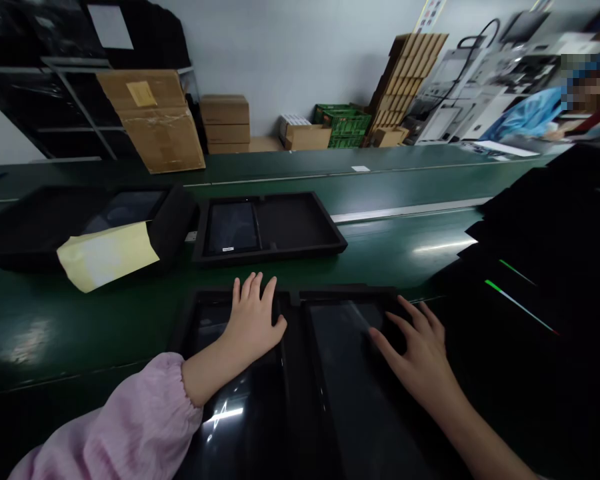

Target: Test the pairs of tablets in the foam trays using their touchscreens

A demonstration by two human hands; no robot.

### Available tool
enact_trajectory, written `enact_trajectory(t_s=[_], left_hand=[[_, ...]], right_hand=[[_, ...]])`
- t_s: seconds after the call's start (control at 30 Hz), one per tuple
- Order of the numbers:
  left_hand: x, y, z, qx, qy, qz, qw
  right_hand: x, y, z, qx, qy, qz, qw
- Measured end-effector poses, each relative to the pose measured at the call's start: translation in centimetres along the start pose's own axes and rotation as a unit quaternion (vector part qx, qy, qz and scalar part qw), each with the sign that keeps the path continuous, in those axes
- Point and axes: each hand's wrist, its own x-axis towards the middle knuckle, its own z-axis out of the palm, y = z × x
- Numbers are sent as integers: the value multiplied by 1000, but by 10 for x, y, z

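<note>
A black two-slot tray (294, 297) lies right in front of me on the green belt, a dark glossy panel in each slot. My left hand (253, 317) rests flat on the left panel (245, 407), fingers stretched toward the tray's far rim. My right hand (420, 350) lies open on the right panel (350, 373), fingers spread near its far right corner. Neither hand grips anything.
Another black tray (325, 223) with one panel in its left slot sits farther along the belt. A black tray (40, 227) with a yellow paper sheet (107, 257) is at the left. A stack of black trays (550, 267) stands at the right. Cardboard boxes, green crates and a person in blue are beyond.
</note>
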Motion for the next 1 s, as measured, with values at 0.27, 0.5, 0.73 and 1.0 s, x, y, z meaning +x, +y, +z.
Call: enact_trajectory(t_s=[0.27,0.5,0.73,1.0], left_hand=[[3,7,-4,-14,14,-13,1000],[6,5,2,-81,19,-29,996],[-20,-50,-43,-183,69,-122,973],[-124,-72,-46,-319,-2,-288,903]], right_hand=[[1,1,-8,27,-12,-53,998],[2,5,-2,40,-7,-31,999],[0,13,2,88,37,0,995],[-7,18,-3,99,45,-3,994]])
